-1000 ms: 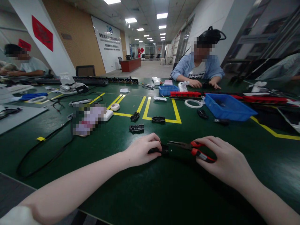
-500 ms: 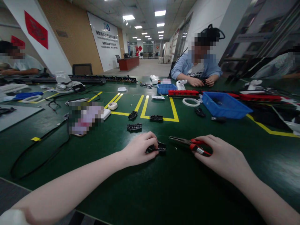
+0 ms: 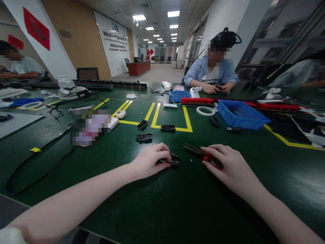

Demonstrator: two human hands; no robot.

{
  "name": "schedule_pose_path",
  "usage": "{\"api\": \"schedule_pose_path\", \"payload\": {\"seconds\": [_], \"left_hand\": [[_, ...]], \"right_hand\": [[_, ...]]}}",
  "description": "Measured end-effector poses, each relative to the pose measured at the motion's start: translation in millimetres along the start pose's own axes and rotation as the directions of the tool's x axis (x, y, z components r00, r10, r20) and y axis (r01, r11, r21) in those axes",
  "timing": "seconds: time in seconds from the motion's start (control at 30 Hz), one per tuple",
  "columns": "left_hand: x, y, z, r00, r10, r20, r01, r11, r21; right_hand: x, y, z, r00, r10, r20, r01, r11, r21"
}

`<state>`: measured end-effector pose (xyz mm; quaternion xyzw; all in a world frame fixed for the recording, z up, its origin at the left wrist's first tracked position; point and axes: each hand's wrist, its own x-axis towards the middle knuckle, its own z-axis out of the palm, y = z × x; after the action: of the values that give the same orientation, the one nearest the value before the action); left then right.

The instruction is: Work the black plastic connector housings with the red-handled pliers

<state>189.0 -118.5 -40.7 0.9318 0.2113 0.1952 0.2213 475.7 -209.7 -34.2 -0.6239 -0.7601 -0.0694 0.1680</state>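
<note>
The right hand [image 3: 223,164] has shifted forward over the red-handled needle-nose pliers [image 3: 196,150], covering more of the grips. Apart from it, the left hand [image 3: 152,160] pinches a black plastic part [image 3: 175,159] on the green table [image 3: 175,203] (a white sliver [image 3: 191,160] lies near). Plier work seems in hand; bringing the tips to the part calls for a steady hold.
</note>
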Motion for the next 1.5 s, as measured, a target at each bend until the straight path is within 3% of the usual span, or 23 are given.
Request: {"api": "schedule_pose_path", "payload": {"seconds": [0.07,0.17,0.27,0.67,1.23,1.37,1.5], "left_hand": [[0,0,0.5,1.000,0.001,0.004,-0.001,1.000,-0.004],[0,0,1.0,1.000,-0.001,-0.004,0.001,1.000,-0.007],[0,0,0.6,1.000,-0.004,-0.014,0.003,1.000,-0.014],[3,1,4.6,0.999,0.035,-0.020,-0.036,0.999,-0.041],[1,4,4.8,0.999,-0.044,-0.001,0.044,0.990,-0.131],[1,3,5.2,0.999,-0.044,0.005,0.044,0.989,-0.140],[1,3,6.5,0.999,-0.042,-0.001,0.042,0.986,-0.161]], "right_hand": [[3,-12,2,0.990,-0.137,-0.044,0.135,0.990,-0.033],[10,-26,6,0.973,-0.231,0.002,0.230,0.969,-0.085],[14,-29,8,0.976,-0.211,0.042,0.214,0.973,-0.088],[16,-31,8,0.972,-0.234,0.026,0.234,0.972,-0.035],[16,-41,11,0.962,-0.270,0.025,0.268,0.961,0.065],[18,-45,12,0.957,-0.288,0.033,0.288,0.958,-0.001],[18,-49,14,0.946,-0.320,0.060,0.325,0.926,-0.192]]}}
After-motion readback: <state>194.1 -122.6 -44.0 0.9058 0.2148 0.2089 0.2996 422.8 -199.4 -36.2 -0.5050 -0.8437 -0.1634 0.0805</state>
